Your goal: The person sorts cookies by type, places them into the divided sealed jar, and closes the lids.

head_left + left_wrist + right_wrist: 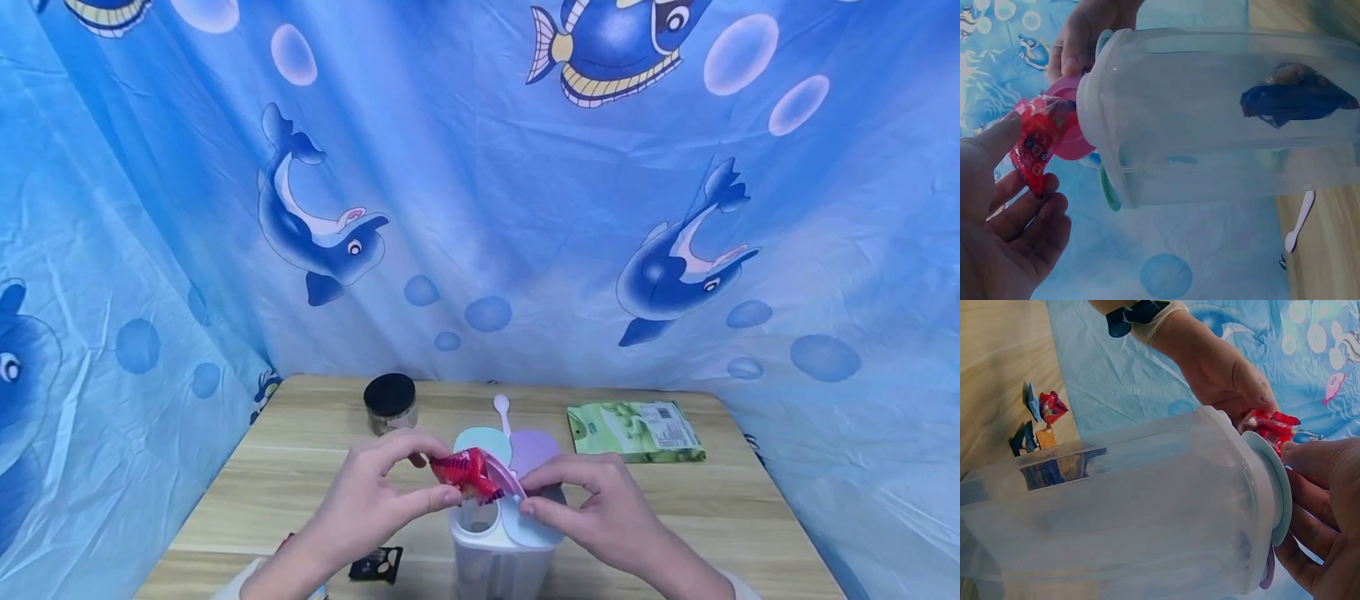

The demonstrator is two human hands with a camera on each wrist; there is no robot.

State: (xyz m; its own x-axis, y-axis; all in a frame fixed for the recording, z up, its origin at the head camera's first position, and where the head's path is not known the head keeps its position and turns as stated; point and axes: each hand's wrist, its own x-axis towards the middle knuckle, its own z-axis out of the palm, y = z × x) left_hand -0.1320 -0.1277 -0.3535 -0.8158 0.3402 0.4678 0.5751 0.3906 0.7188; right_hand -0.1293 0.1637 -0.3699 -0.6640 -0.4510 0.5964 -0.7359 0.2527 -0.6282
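In the head view a tall translucent storage container (pixel 498 567) stands upright with coloured flap lids: mint (pixel 480 443), purple (pixel 536 450) and pale blue (pixel 528 527). My left hand (pixel 378 492) pinches a red wrapped snack packet (pixel 467 468) just above the uncovered round opening (pixel 477 521). My right hand (pixel 600 508) pinches the raised pink lid (pixel 504 479) between thumb and fingers. The packet touches or overlaps this lid. In the left wrist view a blue packet (pixel 1300 103) lies inside the container, seen through its wall.
A jar with a black lid (pixel 390 400) stands at the back left. Behind the container lies a pale spoon (pixel 502 412). A green pouch (pixel 636 431) is at the back right. Small packets, one black (pixel 377 565), lie by my left forearm.
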